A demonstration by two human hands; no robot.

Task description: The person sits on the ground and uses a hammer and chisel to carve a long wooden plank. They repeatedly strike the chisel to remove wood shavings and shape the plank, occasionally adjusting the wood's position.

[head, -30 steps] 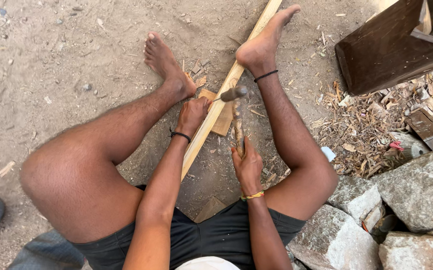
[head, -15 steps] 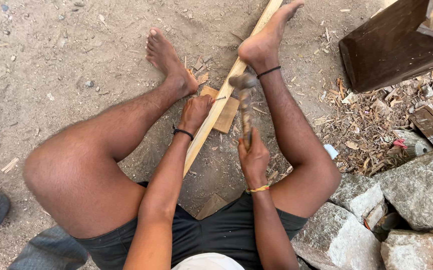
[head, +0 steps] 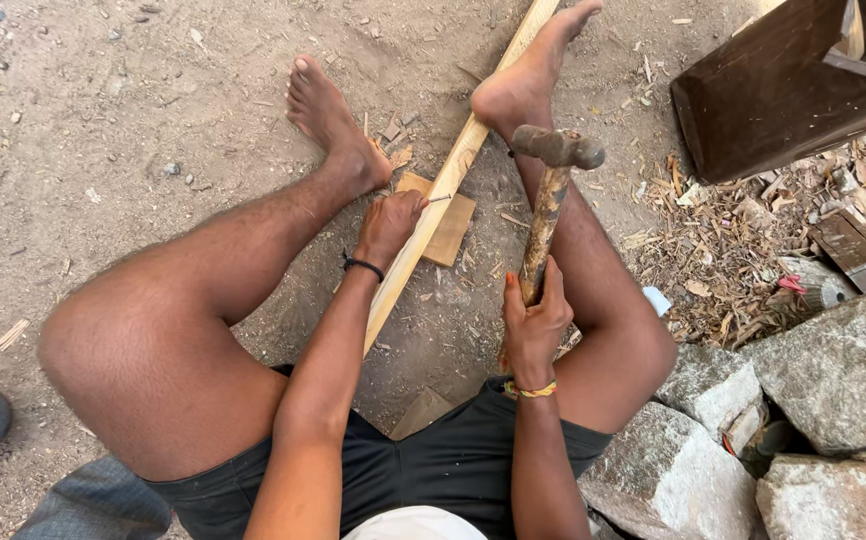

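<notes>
Change: hammer (head: pixel 550 190) up since half a sec ago, when its head sat low by the wood block; now raised over right shin, head clear of the work. Reads as top of a swing, strike pending.
Head view, right hand: right hand (head: pixel 534 322) wrapped tight round lower handle, fingers closed, thumb along shaft; bright thread band at wrist.
Head view, left hand: left hand (head: pixel 389 224) closed in a pinch on a small nail (head: pixel 439 199), held pt-first against the long stick (head: pixel 433 205); dark band at wrist.
Work piece: pale, planed wooden strip, running diag. from near the lap up past the right foot (head: pixel 530 72), whose sole rests on it. Flat square wood block (head: pixel 445 228) lies under it as a rest.
Left foot: left foot (head: pixel 331 118) on bare ground, just beside the block.
Hammer make: rusty, pitted metal head, rounded ends; handle rough and worn, brown-stained.
Ground: packed grey dirt (head: pixel 133 150), grit and pebbles, pale chips round the block.
Right side: heap of dry shavings and scrap (head: pixel 753 240), dark wooden box (head: pixel 783 90) above it, rough grey stones (head: pixel 843 370) near the right knee.
Left edge: grey cloth, partly cut off; can't tell what it is.
</notes>
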